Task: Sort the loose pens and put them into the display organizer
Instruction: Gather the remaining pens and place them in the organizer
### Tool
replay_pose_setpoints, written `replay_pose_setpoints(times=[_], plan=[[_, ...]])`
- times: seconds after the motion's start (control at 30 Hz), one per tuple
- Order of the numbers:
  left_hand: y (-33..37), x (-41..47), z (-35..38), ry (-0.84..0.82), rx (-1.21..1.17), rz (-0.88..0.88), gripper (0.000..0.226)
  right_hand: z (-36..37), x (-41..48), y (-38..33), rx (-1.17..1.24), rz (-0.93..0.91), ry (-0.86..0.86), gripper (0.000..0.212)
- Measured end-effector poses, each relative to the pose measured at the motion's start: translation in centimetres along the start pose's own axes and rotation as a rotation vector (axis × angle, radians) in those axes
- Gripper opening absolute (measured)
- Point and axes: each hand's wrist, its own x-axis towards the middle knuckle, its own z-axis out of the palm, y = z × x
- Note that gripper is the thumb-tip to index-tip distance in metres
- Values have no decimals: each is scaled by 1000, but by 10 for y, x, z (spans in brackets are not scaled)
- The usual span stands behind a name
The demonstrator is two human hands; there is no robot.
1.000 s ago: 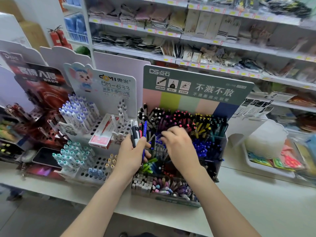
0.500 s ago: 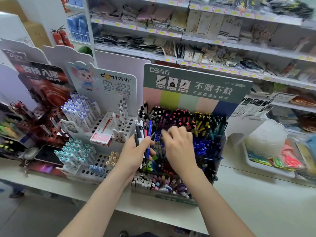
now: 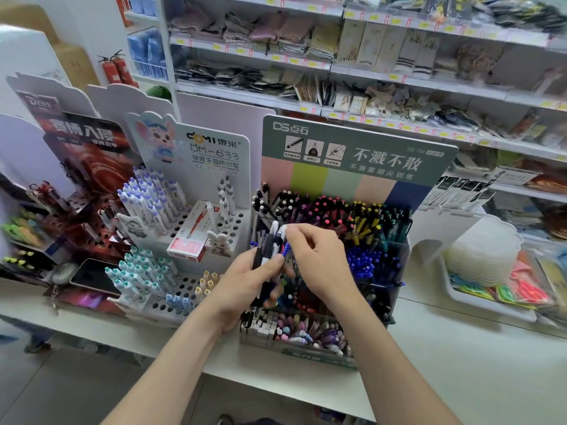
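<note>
Several pens (image 3: 267, 251) stand bunched in my left hand (image 3: 245, 283), fingers wrapped tight. My right hand (image 3: 319, 262) pinches one top. Best pull straight up, then match colour in the display organizer (image 3: 356, 179) at twelve o'clock.

Beyond the left hand (image 3: 245, 280) and the right hand (image 3: 319, 259), white shop shelving (image 3: 233, 94) rises across the back, its tiers edged with yellow price tags (image 3: 395, 77) and packed with folded cloths, socks and small packets. Far up and left of the left hand, two red fire extinguishers (image 3: 115, 70) show beside brown cardboard boxes (image 3: 70, 62). A white counter (image 3: 460, 363) runs beneath both hands, carrying a white tray (image 3: 491, 311) right of the right hand, and grey floor (image 3: 46, 378) lies lower left under bright, even light.
</note>
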Motion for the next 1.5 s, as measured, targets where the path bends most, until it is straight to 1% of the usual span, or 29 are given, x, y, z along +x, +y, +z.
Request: replay_pose_setpoints(times=[0.07,0.13,0.2,0.23,0.3,0.37,0.4,0.43,0.5,0.53,0.57,0.6,0.63,0.67,0.73,0.77,0.83,0.9,0.97,1.03,1.07,1.13,1.2,1.23,1.27,1.33,1.37,1.47,1.5], plan=[[3,-2,-1,-60,-5,-17,37,-3,0,-11,214,180,-90,21],[4,-3,-4,-116,-7,-25,34,-5,2,-12,349,288,-111,18],[4,-5,-9,-173,-29,-37,24,-5,4,-8,374,290,-166,21],[5,-5,-13,-199,-43,-46,23,-5,3,-7,393,281,-220,23],[5,-7,-18,-244,-69,-74,35,-4,-1,-8,461,296,-327,26],[5,-9,-23,-264,-87,-118,48,-2,-4,-10,510,349,-342,25],[5,-10,-26,-270,-79,-132,47,1,-3,-11,545,367,-303,25],[5,-12,-28,-278,-56,-140,41,5,-1,-10,592,356,-229,25],[4,-13,-32,-297,14,-149,21,11,5,-9,623,222,-4,29],[2,-14,-34,-291,36,-159,17,11,8,-8,638,132,110,31],[1,-15,-37,-267,40,-177,19,8,11,-9,664,41,196,32],[-1,-14,-39,-218,38,-199,22,3,14,-10,683,-32,232,32],[-2,-14,-42,-145,50,-214,24,-1,16,-11,662,-87,221,31],[-4,-13,-43,-56,80,-208,22,-4,19,-9,569,-114,179,29],[-6,-10,-42,146,160,-150,20,-5,24,-5,181,-113,38,18],[-7,-8,-41,245,191,-120,23,-5,26,-2,-37,-99,-53,14],[-10,-2,-42,392,233,-85,25,-3,29,-1,-370,-23,-286,18],[-11,2,-42,439,242,-78,23,2,34,-4,-629,-26,-495,19],[-9,6,-42,413,220,-98,21,13,41,-11,-845,-73,-567,9],[-7,12,-41,360,134,-139,19,23,48,-18,-1003,-104,-591,19],[-7,14,-41,327,93,-162,17,27,51,-23,-1071,-108,-593,21],[-8,18,-43,269,82,-187,15,34,55,-33,-1203,-141,-573,16],[-11,19,-45,275,110,-178,18,39,59,-41,-1272,-187,-552,19],[-13,18,-45,306,115,-164,19,41,62,-44,-1285,-203,-549,16],[-15,18,-45,338,117,-152,20,43,64,-44,-1276,-211,-543,21],[-18,16,-47,370,111,-136,21,46,69,-44,-1246,-198,-554,38],[-19,15,-47,373,100,-131,21,46,69,-46,-1243,-193,-558,41],[-18,13,-50,365,65,-132,19,45,67,-50,-1257,-232,-515,26],[-16,13,-50,360,56,-132,18,44,69,-49,-1239,-254,-481,28]])
